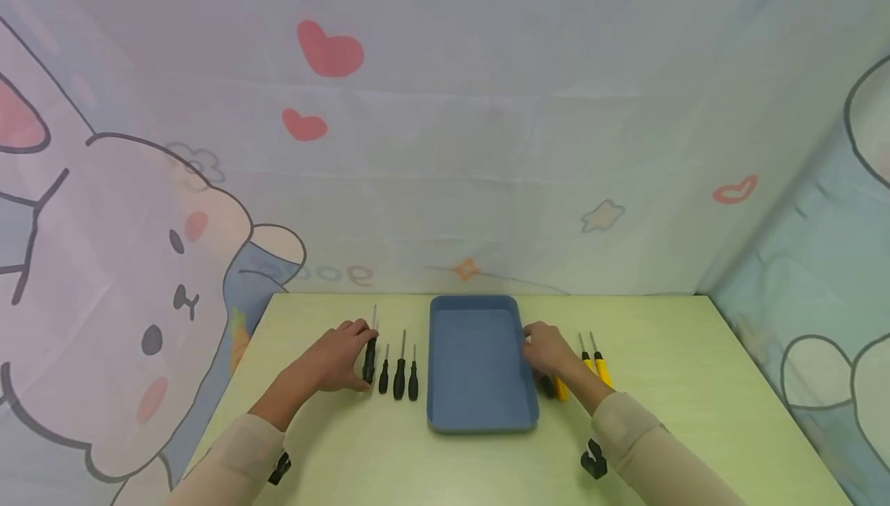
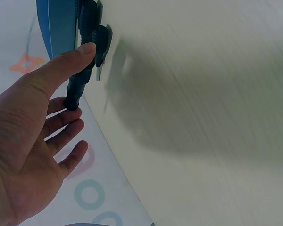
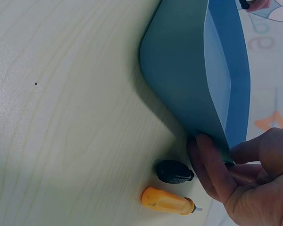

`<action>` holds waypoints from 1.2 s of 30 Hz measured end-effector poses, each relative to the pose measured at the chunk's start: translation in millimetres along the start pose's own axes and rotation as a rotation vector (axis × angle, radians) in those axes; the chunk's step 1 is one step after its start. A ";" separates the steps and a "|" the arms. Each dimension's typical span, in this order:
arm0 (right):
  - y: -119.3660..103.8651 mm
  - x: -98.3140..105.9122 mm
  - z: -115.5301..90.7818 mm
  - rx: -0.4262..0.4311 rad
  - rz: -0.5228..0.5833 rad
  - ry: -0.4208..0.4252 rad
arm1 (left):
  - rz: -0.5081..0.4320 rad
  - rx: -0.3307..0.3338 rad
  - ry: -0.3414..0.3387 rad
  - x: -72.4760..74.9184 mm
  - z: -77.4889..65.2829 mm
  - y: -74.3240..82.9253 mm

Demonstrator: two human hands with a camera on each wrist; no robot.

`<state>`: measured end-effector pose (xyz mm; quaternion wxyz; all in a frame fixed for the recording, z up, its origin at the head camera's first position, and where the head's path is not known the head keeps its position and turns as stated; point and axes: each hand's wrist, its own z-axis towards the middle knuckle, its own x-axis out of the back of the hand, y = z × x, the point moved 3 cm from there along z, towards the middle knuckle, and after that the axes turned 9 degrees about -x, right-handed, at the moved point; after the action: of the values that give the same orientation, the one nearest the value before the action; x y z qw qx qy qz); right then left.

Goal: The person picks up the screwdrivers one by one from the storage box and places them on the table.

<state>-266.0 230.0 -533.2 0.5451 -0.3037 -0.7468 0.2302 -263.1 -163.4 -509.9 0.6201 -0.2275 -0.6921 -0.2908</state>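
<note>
At the left, a black screwdriver [image 1: 370, 361] lies with its shaft pointing away. My left hand [image 1: 337, 358] holds it, thumb at the near end of the handle and fingers toward the shaft. The left wrist view shows the thumb across the black handle [image 2: 79, 77], other fingers loosely bent. A blue rectangular tray [image 1: 483, 413] sits in the middle of the table. My right hand [image 1: 549, 348] pinches its right edge; in the right wrist view fingers [image 3: 212, 162] press the outer tray wall [image 3: 174, 61], thumb at the rim. Something dark between them is unclear.
Three black screwdrivers [image 1: 399, 378] lie between left hand and tray. Beneath the right hand are a black handle [image 3: 173, 172] and a yellow-handled screwdriver [image 3: 167, 201]. Two more yellow screwdrivers [image 1: 600, 367] lie beyond the right wrist. A patterned cloth [image 1: 487, 181] hangs behind the table [image 1: 361, 452].
</note>
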 end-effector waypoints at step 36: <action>1.6 -0.8 1.1 0.009 -0.008 0.022 | -0.054 0.022 -0.061 -20.7 0.2 -5.5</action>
<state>-266.5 230.6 -535.1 0.5555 -0.3006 -0.7409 0.2281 -264.4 -166.3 -531.1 0.5931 -0.2105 -0.7198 -0.2929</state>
